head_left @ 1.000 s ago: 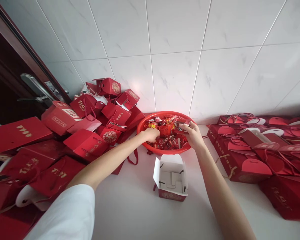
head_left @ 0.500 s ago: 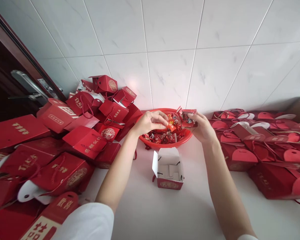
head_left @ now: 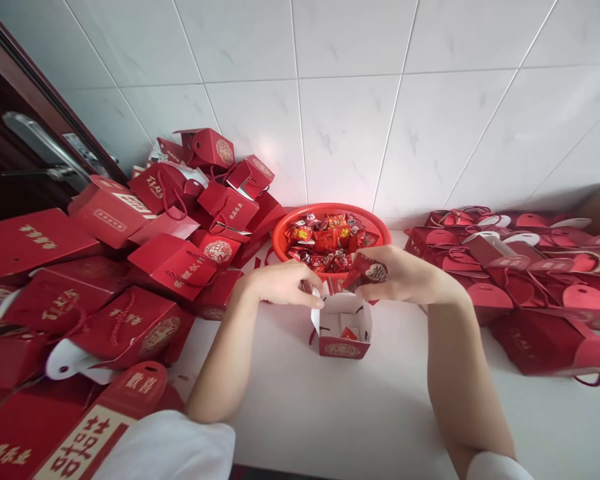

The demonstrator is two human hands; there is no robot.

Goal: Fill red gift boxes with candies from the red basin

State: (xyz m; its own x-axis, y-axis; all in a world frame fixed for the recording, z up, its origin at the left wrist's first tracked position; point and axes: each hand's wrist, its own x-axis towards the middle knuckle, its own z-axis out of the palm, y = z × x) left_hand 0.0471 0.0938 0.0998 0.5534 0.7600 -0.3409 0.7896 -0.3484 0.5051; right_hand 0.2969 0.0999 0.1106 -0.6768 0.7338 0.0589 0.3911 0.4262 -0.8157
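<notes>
A small red gift box (head_left: 344,349) stands lidless side up on the table, white inside, its flaps raised. One red-orange wrapped candy (head_left: 349,333) lies in it. My left hand (head_left: 283,285) is at the box's back left corner, fingers curled and closed at the white side flap. Above the box's back right, my right hand (head_left: 397,273) grips a red candy packet (head_left: 365,270) with a dark print. Behind both hands sits a red plastic basket (head_left: 280,243) full of wrapped candies (head_left: 325,239).
Many red gift boxes (head_left: 173,273) with cord handles are heaped on the left. More red boxes (head_left: 525,267) stand in rows on the right. A tiled wall (head_left: 347,140) rises behind the basket, and a door handle (head_left: 45,147) shows at far left.
Both hands have come from over the basket toward me, to the box. A red-orange candy now lies inside it. My right hand still carries a candy packet. The view has shifted slightly.
</notes>
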